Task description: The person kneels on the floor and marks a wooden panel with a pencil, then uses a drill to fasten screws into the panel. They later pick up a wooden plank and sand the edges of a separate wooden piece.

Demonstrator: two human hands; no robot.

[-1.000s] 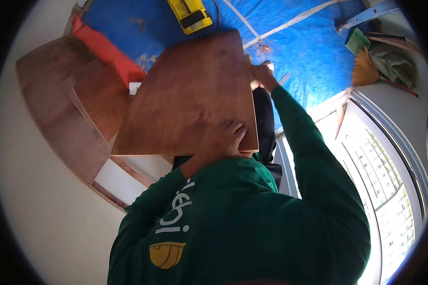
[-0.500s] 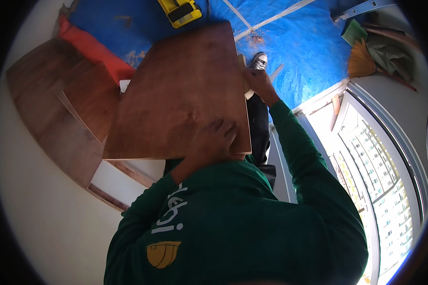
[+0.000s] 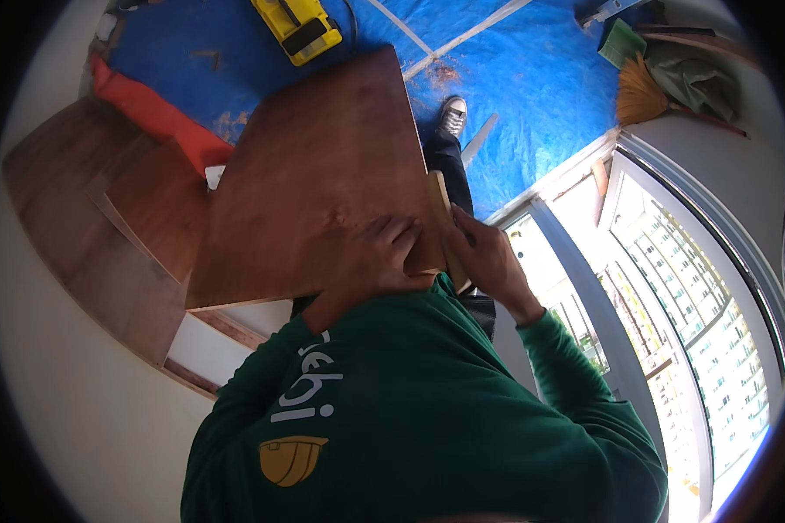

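Note:
A large reddish-brown wooden board [image 3: 323, 157] lies tilted in front of me, its near edge against my body. My left hand [image 3: 379, 257] holds its near right corner, fingers bent over the face and thumb along the near edge. In my right hand [image 3: 488, 261] is a flat, pale-edged sanding block [image 3: 443, 205], pressed to the board's right edge close to the near corner. The block's underside against the edge is hidden from view.
Brown panels [image 3: 78, 200] lean at the left beside a red cloth [image 3: 161, 118]. A yellow tool case [image 3: 301, 30] and a saw blade [image 3: 481, 139] lie on the blue floor sheet [image 3: 541, 96]. A broom [image 3: 641, 94] stands right, near a glass door [image 3: 672, 288].
My right hand has slid the sanding block along the board's right edge toward my body. My left hand keeps its place on the board. The whole view has shifted slightly.

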